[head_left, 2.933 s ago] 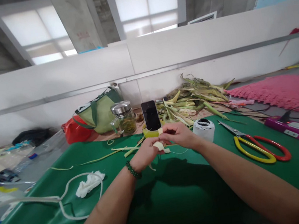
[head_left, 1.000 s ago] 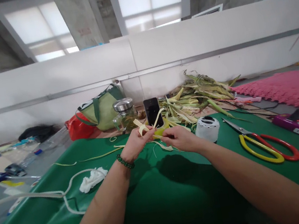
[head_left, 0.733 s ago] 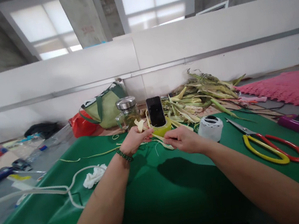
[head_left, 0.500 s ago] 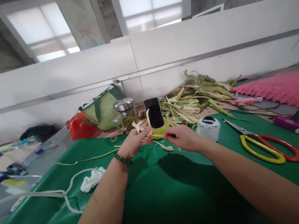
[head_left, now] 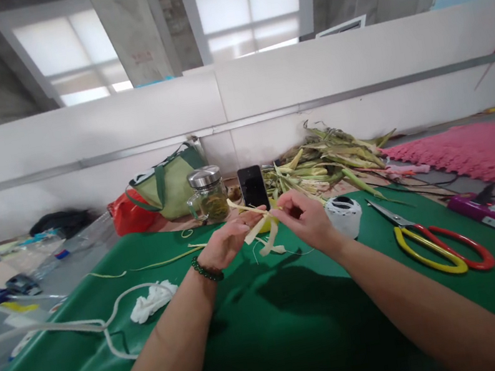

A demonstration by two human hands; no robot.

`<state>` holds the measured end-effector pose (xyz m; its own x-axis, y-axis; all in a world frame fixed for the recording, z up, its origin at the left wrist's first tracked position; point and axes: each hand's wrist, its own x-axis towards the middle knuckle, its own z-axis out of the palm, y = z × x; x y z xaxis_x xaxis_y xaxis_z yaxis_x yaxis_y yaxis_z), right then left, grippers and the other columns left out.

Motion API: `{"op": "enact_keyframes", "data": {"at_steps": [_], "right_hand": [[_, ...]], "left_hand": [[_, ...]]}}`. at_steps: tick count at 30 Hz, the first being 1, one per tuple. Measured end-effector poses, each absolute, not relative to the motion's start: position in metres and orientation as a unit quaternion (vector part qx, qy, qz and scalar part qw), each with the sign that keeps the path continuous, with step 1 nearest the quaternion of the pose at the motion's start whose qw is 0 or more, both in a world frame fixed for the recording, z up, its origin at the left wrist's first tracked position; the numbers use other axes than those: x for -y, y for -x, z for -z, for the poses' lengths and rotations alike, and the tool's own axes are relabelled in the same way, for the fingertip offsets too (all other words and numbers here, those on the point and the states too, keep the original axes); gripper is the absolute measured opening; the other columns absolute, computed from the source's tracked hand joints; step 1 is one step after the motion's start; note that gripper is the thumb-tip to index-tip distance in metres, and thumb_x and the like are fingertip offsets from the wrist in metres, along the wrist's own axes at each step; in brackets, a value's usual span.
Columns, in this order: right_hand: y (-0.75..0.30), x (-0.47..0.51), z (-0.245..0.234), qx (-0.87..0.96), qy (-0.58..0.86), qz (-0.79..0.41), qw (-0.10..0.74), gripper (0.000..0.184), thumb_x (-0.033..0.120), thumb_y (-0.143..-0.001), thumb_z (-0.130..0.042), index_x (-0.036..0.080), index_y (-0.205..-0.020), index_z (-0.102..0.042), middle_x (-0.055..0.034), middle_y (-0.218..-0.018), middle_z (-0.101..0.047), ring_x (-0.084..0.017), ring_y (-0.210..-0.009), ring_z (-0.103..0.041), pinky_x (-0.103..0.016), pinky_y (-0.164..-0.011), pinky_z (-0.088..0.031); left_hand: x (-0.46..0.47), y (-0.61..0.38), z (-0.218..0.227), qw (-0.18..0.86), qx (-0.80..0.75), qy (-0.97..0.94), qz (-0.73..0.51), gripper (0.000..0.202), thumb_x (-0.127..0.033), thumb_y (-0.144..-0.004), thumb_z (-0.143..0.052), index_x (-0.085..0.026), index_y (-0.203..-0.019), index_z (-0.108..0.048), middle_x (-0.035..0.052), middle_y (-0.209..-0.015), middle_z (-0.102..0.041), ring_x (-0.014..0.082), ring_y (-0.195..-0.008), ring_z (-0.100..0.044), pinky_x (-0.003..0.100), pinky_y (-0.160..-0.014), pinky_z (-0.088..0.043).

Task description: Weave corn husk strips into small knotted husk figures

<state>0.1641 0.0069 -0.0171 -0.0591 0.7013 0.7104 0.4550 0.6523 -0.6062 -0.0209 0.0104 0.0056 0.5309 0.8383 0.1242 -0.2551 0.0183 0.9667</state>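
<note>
Pale corn husk strips (head_left: 262, 232) stretch between my two hands in the middle of the view, some of them hanging down. My left hand (head_left: 225, 243), with a green bead bracelet at the wrist, is closed on the strips with its fingers pointing right. From the other side, the thumb and fingers of my right hand (head_left: 306, 218) pinch an end of the husk. A phone (head_left: 253, 188) stands upright just behind, in a yellow holder partly hidden by the husk. Below the hands, a thin white thread (head_left: 299, 253) lies on the green mat (head_left: 274, 345).
Scissors (head_left: 428, 244) with yellow and red handles and a white thread spool (head_left: 346, 219) lie to the right. A lidded glass jar (head_left: 208, 195), a green bag (head_left: 173, 182) and a heap of husks (head_left: 332, 152) stand behind. White tissue (head_left: 153, 301) and a cable (head_left: 109, 322) are at left.
My right hand has moved up and now pinches the husk beside my left hand. The strips have turned and now spread across toward the right hand.
</note>
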Motion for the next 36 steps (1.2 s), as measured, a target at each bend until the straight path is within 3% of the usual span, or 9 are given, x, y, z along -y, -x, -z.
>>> {"op": "enact_keyframes", "data": {"at_steps": [5, 9, 14, 18, 22, 26, 30, 33, 36], "right_hand": [[-0.165, -0.011, 0.019, 0.831, 0.313, -0.099, 0.45, 0.017, 0.022, -0.084, -0.051, 0.019, -0.097, -0.062, -0.0036, -0.079, -0.061, -0.012, -0.062, -0.05, -0.024, -0.06, -0.04], [-0.167, -0.018, 0.022, 0.834, 0.375, -0.102, 0.392, 0.012, 0.027, -0.08, -0.06, 0.017, -0.076, -0.062, -0.0012, -0.068, -0.058, -0.011, -0.06, -0.049, -0.024, -0.058, -0.037], [-0.167, -0.019, 0.019, 0.764, 0.443, -0.185, 0.431, 0.019, 0.031, -0.08, -0.059, 0.017, -0.067, -0.061, -0.0003, -0.062, -0.06, -0.011, -0.054, -0.053, -0.023, -0.054, -0.038], [-0.164, -0.014, 0.019, 0.753, 0.415, -0.282, 0.425, 0.03, 0.035, -0.084, -0.051, 0.017, -0.062, -0.057, -0.0012, -0.06, -0.062, -0.011, -0.05, -0.058, -0.023, -0.052, -0.042], [-0.165, -0.014, 0.02, 0.765, 0.409, -0.255, 0.429, 0.022, 0.037, -0.083, -0.053, 0.017, -0.074, -0.058, 0.0017, -0.057, -0.058, -0.01, -0.051, -0.053, -0.022, -0.052, -0.039], [-0.168, -0.015, 0.017, 0.789, 0.385, -0.202, 0.434, 0.024, 0.035, -0.079, -0.056, 0.017, -0.064, -0.053, 0.0036, -0.054, -0.049, -0.009, -0.052, -0.043, -0.021, -0.051, -0.033], [-0.17, -0.011, 0.012, 0.792, 0.361, -0.257, 0.42, 0.027, 0.03, -0.079, -0.053, 0.018, -0.056, -0.045, 0.0045, -0.048, -0.048, -0.007, -0.047, -0.038, -0.02, -0.047, -0.03], [-0.17, -0.01, 0.013, 0.794, 0.343, -0.259, 0.43, 0.027, 0.032, -0.082, -0.051, 0.018, -0.059, -0.047, 0.0029, -0.05, -0.052, -0.009, -0.048, -0.042, -0.021, -0.049, -0.032], [-0.17, -0.009, 0.015, 0.791, 0.346, -0.189, 0.468, 0.029, 0.034, -0.083, -0.05, 0.018, -0.059, -0.047, 0.0024, -0.051, -0.05, -0.009, -0.051, -0.042, -0.022, -0.051, -0.032]], "left_hand": [[-0.014, 0.016, 0.0, 0.57, -0.357, -0.637, -0.376, 0.035, -0.019, -0.057, -0.071, -0.013, -0.092, -0.071, 0.0086, -0.1, -0.071, 0.0238, -0.101, -0.059, 0.034, -0.092, -0.04], [-0.011, 0.018, 0.0, 0.625, -0.357, -0.589, -0.367, 0.057, -0.023, -0.056, -0.077, -0.018, -0.111, -0.062, 0.0072, -0.1, -0.07, 0.0203, -0.095, -0.062, 0.032, -0.087, -0.043], [-0.011, 0.016, 0.002, 0.66, -0.348, -0.554, -0.369, 0.051, -0.05, -0.068, -0.069, -0.017, -0.106, -0.06, 0.0073, -0.087, -0.069, 0.0176, -0.082, -0.064, 0.03, -0.076, -0.047], [-0.013, 0.01, 0.006, 0.556, -0.381, -0.647, -0.356, 0.041, -0.045, -0.065, -0.073, -0.013, -0.09, -0.066, 0.0042, -0.078, -0.067, 0.0141, -0.07, -0.06, 0.024, -0.066, -0.044], [-0.014, 0.008, 0.009, 0.478, -0.384, -0.715, -0.336, 0.031, -0.042, -0.068, -0.069, -0.011, -0.072, -0.069, 0.0013, -0.062, -0.06, 0.0115, -0.059, -0.051, 0.024, -0.059, -0.04], [-0.008, 0.003, 0.008, 0.467, -0.381, -0.739, -0.302, 0.026, -0.038, -0.071, -0.065, -0.013, -0.071, -0.069, 0.0015, -0.065, -0.062, 0.0121, -0.061, -0.051, 0.024, -0.061, -0.041], [-0.002, -0.003, 0.007, 0.452, -0.364, -0.758, -0.298, 0.029, -0.041, -0.075, -0.06, -0.014, -0.073, -0.07, 0.0045, -0.077, -0.068, 0.0161, -0.073, -0.057, 0.026, -0.072, -0.045], [-0.002, -0.006, 0.012, 0.385, -0.361, -0.789, -0.314, 0.029, -0.039, -0.079, -0.056, -0.015, -0.068, -0.067, 0.0042, -0.071, -0.066, 0.0163, -0.069, -0.056, 0.028, -0.071, -0.047], [-0.004, -0.008, 0.018, 0.309, -0.365, -0.81, -0.339, 0.026, -0.033, -0.082, -0.051, -0.017, -0.065, -0.062, 0.0036, -0.069, -0.062, 0.016, -0.067, -0.054, 0.029, -0.069, -0.046]]}}
